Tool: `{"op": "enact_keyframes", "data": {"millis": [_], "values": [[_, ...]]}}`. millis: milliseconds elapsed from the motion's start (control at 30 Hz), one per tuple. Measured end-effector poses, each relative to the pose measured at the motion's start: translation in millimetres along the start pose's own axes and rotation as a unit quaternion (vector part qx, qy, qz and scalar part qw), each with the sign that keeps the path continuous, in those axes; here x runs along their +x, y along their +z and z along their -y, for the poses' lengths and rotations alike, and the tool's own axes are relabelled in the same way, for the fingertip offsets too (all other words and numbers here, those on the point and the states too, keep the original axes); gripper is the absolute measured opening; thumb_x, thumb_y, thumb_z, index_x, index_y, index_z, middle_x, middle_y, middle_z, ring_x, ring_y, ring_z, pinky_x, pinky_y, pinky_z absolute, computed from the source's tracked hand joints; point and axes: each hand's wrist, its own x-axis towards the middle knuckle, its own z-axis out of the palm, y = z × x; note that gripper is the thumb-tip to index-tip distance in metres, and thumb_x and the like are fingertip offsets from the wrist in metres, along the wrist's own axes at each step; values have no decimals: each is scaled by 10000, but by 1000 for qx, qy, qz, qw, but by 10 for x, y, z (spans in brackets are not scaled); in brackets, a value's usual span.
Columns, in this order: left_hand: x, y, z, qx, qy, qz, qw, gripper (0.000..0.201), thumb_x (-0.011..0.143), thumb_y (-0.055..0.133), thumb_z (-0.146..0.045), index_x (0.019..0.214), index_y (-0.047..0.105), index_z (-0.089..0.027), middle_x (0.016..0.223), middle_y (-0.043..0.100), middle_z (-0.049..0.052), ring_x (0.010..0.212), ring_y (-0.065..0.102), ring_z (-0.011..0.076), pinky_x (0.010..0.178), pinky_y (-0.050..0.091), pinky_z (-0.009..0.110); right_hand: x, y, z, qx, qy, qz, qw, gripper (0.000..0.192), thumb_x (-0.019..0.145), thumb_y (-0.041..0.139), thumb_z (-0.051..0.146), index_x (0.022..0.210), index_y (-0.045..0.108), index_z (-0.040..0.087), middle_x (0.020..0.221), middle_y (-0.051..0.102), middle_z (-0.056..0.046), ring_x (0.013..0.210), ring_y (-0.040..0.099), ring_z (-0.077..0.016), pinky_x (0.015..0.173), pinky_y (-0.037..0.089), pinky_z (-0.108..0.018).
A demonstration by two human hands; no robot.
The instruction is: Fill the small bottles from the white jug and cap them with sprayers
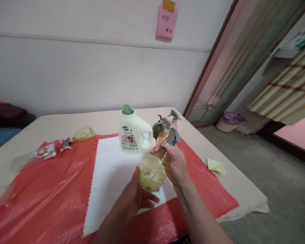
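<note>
A clear yellowish spray bottle (152,173) with a grey trigger head (174,136) is tilted above the white sheet, its round base towards me. My right hand (176,162) is wrapped round its neck, just below the trigger. Beside and under the base, my left hand (139,193) has its thumb and fingers spread; whether it touches the bottle I cannot tell. Behind them stands a white detergent jug (129,135) with a green spout inside its open mouth. More spray bottles (158,129) are grouped right of the jug, partly hidden by my right hand.
A white scalloped sheet (109,183) lies on red plastic (66,183) over the table. At left are another yellowish spray bottle (83,134) on its side and a clear plastic packet (38,157). Yellow paper (216,166) lies near the right edge. A bin (227,122) stands on the floor.
</note>
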Motion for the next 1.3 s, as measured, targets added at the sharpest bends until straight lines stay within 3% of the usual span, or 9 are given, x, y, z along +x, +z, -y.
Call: {"op": "enact_keyframes", "data": {"millis": [100, 233, 333, 400, 533, 633, 967, 1133, 1300], "values": [[-9, 74, 57, -83, 0, 67, 994, 800, 776, 514, -825, 1124, 620, -113, 849, 716, 137, 522, 573, 111, 449, 386, 196, 7, 24, -28, -1, -14, 1, 1000, 200, 835, 647, 418, 880, 600, 229, 834, 693, -6, 827, 638, -190, 789, 482, -331], [-32, 186, 102, -26, 233, -68, 970, 724, 643, 859, -492, 1214, 508, -220, 981, 690, 45, 720, 642, 141, 584, 494, 217, 32, 62, -102, 13, -18, -42, 999, 213, 842, 646, 433, 882, 638, 223, 915, 721, -17, 851, 628, -184, 816, 476, -330], [-30, 246, 123, 41, 318, -158, 934, 878, 553, 911, -346, 1280, 425, -269, 1217, 640, 69, 1018, 660, 216, 841, 540, 310, 44, 82, -107, 65, 5, -70, 995, 221, 822, 667, 445, 851, 626, 230, 845, 711, 1, 803, 630, -178, 783, 484, -322], [-29, 249, 114, 26, 295, -154, 943, 916, 526, 918, -384, 1296, 430, -289, 1244, 635, 72, 1048, 661, 242, 864, 545, 345, 40, 88, -82, 77, 4, -72, 994, 218, 816, 673, 440, 820, 625, 228, 796, 690, 9, 782, 627, -173, 750, 483, -303], [-51, 178, 26, -48, 126, -87, 987, 717, 701, 713, -703, 1214, 595, -215, 973, 725, 111, 676, 686, 205, 586, 555, 312, 3, 94, -23, 36, 10, -34, 999, 241, 832, 635, 458, 793, 652, 221, 759, 667, -1, 696, 581, -164, 663, 459, -284], [-66, 140, -45, -76, 44, -65, 994, 670, 731, 692, -704, 1091, 675, -140, 841, 734, 131, 563, 654, 172, 500, 521, 263, -29, 114, -2, -26, 3, -11, 1000, 276, 865, 596, 470, 793, 689, 221, 770, 661, -10, 676, 539, -154, 650, 444, -272], [17, 183, 8, -11, 253, -163, 954, 759, 563, 860, -587, 1208, 619, -269, 1209, 709, 66, 953, 707, 289, 690, 600, 337, -18, 82, 102, -1, 20, 4, 1000, 327, 819, 693, 506, 1007, 728, 242, 1084, 723, -28, 1018, 643, -205, 902, 492, -323], [25, 155, -29, 41, 290, -175, 940, 870, 569, 857, -571, 1325, 524, -298, 1365, 616, 83, 1198, 618, 331, 901, 574, 411, 33, -32, 222, -41, 28, 13, 999, 329, 695, 806, 413, 957, 734, 228, 937, 741, -13, 931, 673, -212, 891, 500, -352], [32, 44, -88, 92, 291, -217, 927, 826, 622, 836, -561, 1330, 497, -304, 1408, 556, 120, 1164, 640, 307, 954, 528, 444, 153, -517, 380, -246, -104, -166, 949, 372, 729, 743, 506, 933, 730, 195, 948, 740, -54, 888, 666, -225, 869, 509, -397]]}}
